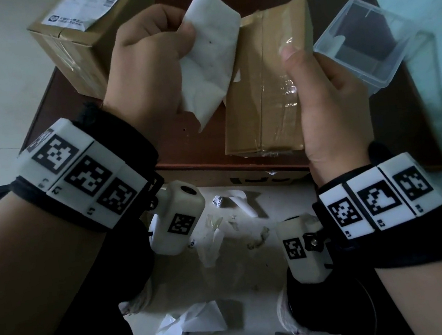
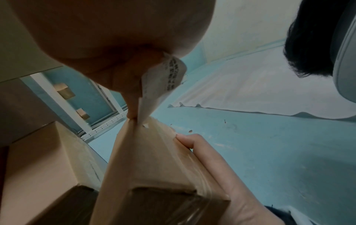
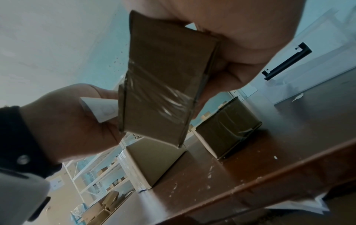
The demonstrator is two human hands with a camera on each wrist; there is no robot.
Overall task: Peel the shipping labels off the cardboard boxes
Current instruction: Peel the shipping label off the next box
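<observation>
My right hand grips a small taped cardboard box above the brown table, thumb laid on its top face. My left hand clutches a white shipping label, its blank back toward me and largely lifted off the box's left side; one edge still meets the cardboard. From the left wrist view the label shows printed text beside the fingers, above the box. The right wrist view looks at the box's taped end with the label behind it. A larger box with its label stands at the back left.
A clear plastic container sits on the table right of the held box. Torn label scraps litter the floor below the table's near edge. In the right wrist view two more boxes stand on the table.
</observation>
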